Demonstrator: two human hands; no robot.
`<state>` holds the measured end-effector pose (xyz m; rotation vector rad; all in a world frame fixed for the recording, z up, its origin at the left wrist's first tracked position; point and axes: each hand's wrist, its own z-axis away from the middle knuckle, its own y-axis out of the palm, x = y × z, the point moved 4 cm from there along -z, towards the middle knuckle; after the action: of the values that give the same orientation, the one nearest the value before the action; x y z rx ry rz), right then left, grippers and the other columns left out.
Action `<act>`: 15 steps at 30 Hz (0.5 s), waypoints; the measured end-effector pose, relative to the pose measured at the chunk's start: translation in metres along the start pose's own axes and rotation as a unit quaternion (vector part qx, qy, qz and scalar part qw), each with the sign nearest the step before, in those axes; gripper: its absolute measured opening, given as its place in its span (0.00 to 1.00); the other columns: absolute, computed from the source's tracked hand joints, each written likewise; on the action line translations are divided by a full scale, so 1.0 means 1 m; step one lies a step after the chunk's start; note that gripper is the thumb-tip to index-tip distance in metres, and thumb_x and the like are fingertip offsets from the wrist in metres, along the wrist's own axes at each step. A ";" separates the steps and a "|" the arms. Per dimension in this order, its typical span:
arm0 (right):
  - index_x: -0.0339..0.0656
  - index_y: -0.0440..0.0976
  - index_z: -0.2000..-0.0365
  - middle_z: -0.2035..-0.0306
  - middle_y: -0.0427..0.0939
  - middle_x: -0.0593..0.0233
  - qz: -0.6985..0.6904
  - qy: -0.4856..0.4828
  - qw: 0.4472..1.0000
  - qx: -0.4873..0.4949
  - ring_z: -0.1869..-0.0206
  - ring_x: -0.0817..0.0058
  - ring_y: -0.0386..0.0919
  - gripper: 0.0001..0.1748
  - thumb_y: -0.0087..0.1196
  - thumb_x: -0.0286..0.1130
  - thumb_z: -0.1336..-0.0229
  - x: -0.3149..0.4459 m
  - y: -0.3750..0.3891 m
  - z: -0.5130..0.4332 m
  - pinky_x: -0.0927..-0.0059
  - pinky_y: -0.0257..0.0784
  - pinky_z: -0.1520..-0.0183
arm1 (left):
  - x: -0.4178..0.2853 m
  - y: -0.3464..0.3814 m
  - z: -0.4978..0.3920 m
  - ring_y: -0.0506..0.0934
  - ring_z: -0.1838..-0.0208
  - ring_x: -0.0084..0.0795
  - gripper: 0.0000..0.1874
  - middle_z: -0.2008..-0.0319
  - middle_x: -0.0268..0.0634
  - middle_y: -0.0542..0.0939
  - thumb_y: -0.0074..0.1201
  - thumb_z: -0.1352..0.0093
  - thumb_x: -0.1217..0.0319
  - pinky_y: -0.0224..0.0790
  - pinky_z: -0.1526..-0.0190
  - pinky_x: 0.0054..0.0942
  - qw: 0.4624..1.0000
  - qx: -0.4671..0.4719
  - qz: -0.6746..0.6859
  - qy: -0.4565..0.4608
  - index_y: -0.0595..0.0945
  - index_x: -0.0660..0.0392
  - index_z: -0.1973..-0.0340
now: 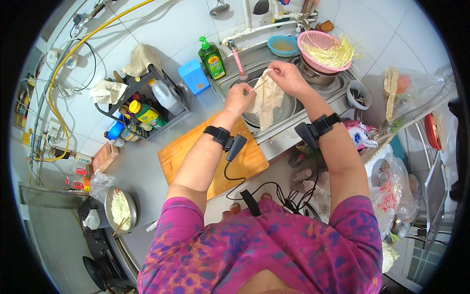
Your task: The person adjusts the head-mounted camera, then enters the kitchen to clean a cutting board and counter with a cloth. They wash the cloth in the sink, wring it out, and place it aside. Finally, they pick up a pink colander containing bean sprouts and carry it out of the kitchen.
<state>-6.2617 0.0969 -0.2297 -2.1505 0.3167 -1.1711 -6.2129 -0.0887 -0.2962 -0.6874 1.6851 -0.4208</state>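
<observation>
A damp-looking beige cloth (270, 97), perhaps a cloth bag, hangs between my two hands above the sink. My left hand (239, 97) pinches a cord or twisted edge at its left side. At the top, my right hand (288, 78) grips the gathered part of the cloth. Below it a round metal basin (290, 107) sits in the stainless steel sink (273, 131), partly hidden by the cloth. Behind my hands, a faucet with a pink hose (238, 62) points down into the sink.
A wooden cutting board (183, 154) lies left of the sink. A pink colander (323, 66) of pale shoots stands on a metal pot (317, 75). Green dish soap (213, 62), a blue box (194, 77) and a black rack (161, 126) line the wall. A bowl of chopped vegetable (133, 205) stands far left.
</observation>
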 end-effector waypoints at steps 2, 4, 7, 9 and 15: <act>0.38 0.76 0.67 0.68 0.79 0.58 0.122 -0.046 0.991 -0.013 0.62 0.59 0.77 0.09 0.52 0.32 0.45 0.005 -0.014 0.000 0.59 0.71 0.60 | -0.002 -0.015 -0.013 0.73 0.74 0.21 0.07 0.78 0.31 0.79 0.59 0.37 0.70 0.68 0.69 0.24 0.999 -0.027 0.025 -0.002 0.80 0.62 0.69; 0.41 0.77 0.66 0.65 0.78 0.57 0.250 -0.075 0.965 -0.002 0.56 0.56 0.76 0.09 0.50 0.31 0.46 0.006 -0.022 -0.001 0.56 0.70 0.56 | -0.009 -0.034 -0.027 0.74 0.73 0.21 0.06 0.75 0.33 0.80 0.55 0.35 0.72 0.68 0.68 0.24 0.997 -0.054 0.053 0.011 0.81 0.61 0.67; 0.41 0.76 0.66 0.67 0.77 0.58 0.298 -0.114 0.947 -0.045 0.58 0.57 0.75 0.07 0.52 0.31 0.44 0.007 -0.029 -0.004 0.57 0.70 0.57 | -0.025 -0.051 -0.041 0.76 0.71 0.25 0.06 0.74 0.37 0.81 0.54 0.34 0.71 0.69 0.66 0.26 0.989 -0.119 0.059 0.061 0.81 0.61 0.66; 0.42 0.76 0.66 0.67 0.77 0.59 0.253 -0.103 0.948 -0.164 0.58 0.57 0.75 0.08 0.52 0.33 0.43 0.004 -0.032 -0.006 0.56 0.71 0.56 | -0.033 -0.054 -0.045 0.77 0.69 0.29 0.07 0.73 0.40 0.81 0.54 0.34 0.70 0.70 0.64 0.28 0.980 -0.158 -0.014 0.119 0.82 0.61 0.65; 0.49 0.76 0.62 0.61 0.78 0.56 0.255 0.092 0.961 -0.058 0.54 0.56 0.76 0.11 0.49 0.40 0.41 -0.054 0.003 -0.022 0.55 0.72 0.55 | -0.012 -0.028 -0.062 0.80 0.66 0.44 0.09 0.69 0.47 0.82 0.55 0.36 0.67 0.71 0.62 0.33 0.990 -0.078 -0.110 0.052 0.82 0.60 0.66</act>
<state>-6.3104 0.1119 -0.2583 -1.8890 0.9793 -1.0622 -6.2655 -0.1082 -0.2557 -0.9869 1.7595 -0.4914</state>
